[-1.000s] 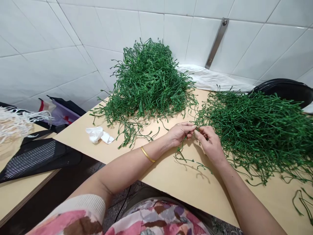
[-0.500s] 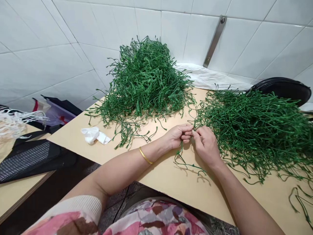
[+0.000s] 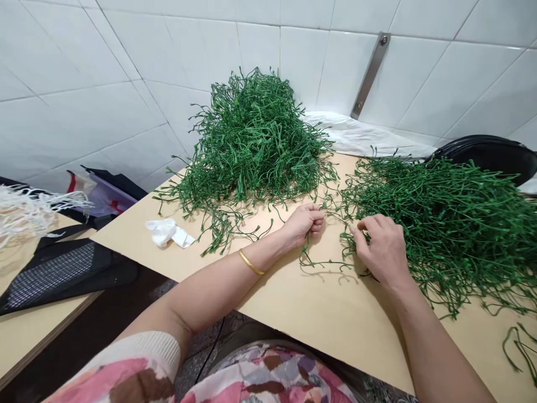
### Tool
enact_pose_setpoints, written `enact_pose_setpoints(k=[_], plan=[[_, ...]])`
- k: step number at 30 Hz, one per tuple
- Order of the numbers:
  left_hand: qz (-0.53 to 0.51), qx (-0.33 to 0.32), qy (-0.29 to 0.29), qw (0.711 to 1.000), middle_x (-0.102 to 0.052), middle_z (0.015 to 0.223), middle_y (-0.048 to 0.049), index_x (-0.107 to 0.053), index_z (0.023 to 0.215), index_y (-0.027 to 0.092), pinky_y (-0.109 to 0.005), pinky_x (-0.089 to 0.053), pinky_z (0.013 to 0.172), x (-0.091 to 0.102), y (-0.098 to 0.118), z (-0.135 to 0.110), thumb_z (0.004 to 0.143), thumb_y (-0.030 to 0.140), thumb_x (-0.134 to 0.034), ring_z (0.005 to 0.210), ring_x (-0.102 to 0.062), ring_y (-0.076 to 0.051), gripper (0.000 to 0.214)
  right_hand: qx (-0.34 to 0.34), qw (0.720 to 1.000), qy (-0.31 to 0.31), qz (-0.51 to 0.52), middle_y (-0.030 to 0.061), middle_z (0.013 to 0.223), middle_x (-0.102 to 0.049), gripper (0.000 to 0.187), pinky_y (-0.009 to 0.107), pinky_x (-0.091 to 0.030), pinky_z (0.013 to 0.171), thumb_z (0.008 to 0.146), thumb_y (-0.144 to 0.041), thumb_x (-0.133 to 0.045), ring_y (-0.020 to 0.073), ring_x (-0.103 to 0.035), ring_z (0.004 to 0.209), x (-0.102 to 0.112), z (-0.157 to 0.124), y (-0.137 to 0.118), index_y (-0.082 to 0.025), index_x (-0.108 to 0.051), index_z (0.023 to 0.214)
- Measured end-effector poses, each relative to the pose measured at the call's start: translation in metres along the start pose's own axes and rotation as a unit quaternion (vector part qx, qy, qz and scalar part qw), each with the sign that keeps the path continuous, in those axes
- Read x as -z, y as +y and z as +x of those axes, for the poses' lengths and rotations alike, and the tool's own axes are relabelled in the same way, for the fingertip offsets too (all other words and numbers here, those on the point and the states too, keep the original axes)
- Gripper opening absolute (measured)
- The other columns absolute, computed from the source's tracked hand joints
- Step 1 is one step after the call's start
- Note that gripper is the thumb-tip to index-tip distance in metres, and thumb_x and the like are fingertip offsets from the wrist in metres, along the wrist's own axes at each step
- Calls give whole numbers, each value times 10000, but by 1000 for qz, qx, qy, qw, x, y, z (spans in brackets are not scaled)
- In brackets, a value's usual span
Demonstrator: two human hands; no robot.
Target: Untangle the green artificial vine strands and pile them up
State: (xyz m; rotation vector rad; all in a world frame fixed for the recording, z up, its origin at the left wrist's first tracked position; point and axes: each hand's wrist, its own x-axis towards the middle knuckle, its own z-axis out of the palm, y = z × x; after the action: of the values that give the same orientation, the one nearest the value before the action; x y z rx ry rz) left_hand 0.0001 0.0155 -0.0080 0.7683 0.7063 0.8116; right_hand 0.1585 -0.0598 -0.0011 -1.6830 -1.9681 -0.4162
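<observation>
Right hand (image 3: 382, 247) moved rightward, grip unclear, left fingers (image 3: 318, 220) pinching strand (image 3: 306, 257), black tray (image 3: 499, 158) behind

On the bench (image 3: 293, 291), the left pile (image 3: 255, 140) lies before the wall (image 3: 188, 45); the right pile (image 3: 453, 224) lies to its right; a sheet (image 3: 373, 137) runs along the wall, behind the right pile; a wad (image 3: 163, 230) lies left of the left pile's front strands (image 3: 220, 226); the left hand (image 3: 305, 224) is before the left pile, the right hand (image 3: 384, 246) beside the right; on a second bench (image 3: 42, 330), leftward, cords (image 3: 33, 207) lie behind a bag (image 3: 54, 274).
</observation>
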Motion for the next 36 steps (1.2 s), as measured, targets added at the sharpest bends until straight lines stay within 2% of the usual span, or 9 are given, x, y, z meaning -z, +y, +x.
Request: enact_pose_setpoints(k=[3,5,8,11,17,19,25,30,36], plan=[[47,-62,55,995,-327,432,81,-336,645,183,-147,-138,376,-1,-2,-2,692,56,-522,349,-247,-23,230,-21,995,29,-93,96,815,-539,138,323,-254,633,794,-282,-498,222,-423,766,-8,-1,6,-169,-546,859],[73,-56,49,995,-331,429,79,-341,629,179,-147,-140,374,-3,-2,-5,688,66,-531,347,-250,-20,229,-3,994,66,-84,111,872,-547,175,331,-275,651,803,-275,-489,235,-433,810,-8,-1,3,-166,-549,927],[75,-12,-10,997,-318,434,71,-347,585,162,-144,-136,376,-5,-4,-9,698,82,-530,353,-250,-12,230,56,994,95,-9,107,970,-564,214,350,-327,725,806,-213,-484,233,-457,895,-6,0,-7,-173,-547,1006],[32,49,-71,996,-311,441,68,-367,590,154,-140,-140,376,-5,-6,-9,717,84,-500,353,-229,-9,196,98,992,63,55,88,1007,-578,246,353,-349,779,792,-152,-488,220,-469,934,-6,0,-16,-179,-556,1027],[-1,118,-130,985,-258,454,81,-371,606,157,-144,-154,368,0,-4,-8,720,107,-488,356,-188,-13,170,83,992,11,91,65,858,-582,211,347,-355,727,821,-169,-453,205,-484,839,-10,-1,-17,-184,-584,985],[13,102,-122,987,-268,452,79,-368,598,158,-151,-145,372,-1,-6,-9,715,116,-505,360,-195,-14,185,65,992,-9,111,59,823,-568,198,346,-360,719,818,-172,-449,204,-479,821,-10,0,-16,-185,-579,967],[115,-61,-50,990,-341,463,63,-448,606,140,-177,-161,401,-6,-14,-13,686,130,-585,392,-254,-13,158,-6,978,-36,208,53,812,-543,135,331,-398,712,796,-148,-437,191,-494,794,-10,1,-18,-183,-545,869],[82,-69,-72,992,-369,461,58,-480,641,134,-186,-186,412,-6,-12,-12,677,153,-612,396,-285,-22,138,-12,962,-59,267,79,941,-539,228,322,-422,743,822,-211,-443,182,-512,841,-16,1,-15,-170,-532,1029],[45,-22,-76,996,-247,437,91,-422,590,148,-179,-91,394,-13,-8,-20,697,224,-619,373,-185,-8,236,7,969,-44,243,39,788,-547,130,295,-376,691,856,-241,-418,168,-474,765,-18,2,-14,-185,-535,865]])
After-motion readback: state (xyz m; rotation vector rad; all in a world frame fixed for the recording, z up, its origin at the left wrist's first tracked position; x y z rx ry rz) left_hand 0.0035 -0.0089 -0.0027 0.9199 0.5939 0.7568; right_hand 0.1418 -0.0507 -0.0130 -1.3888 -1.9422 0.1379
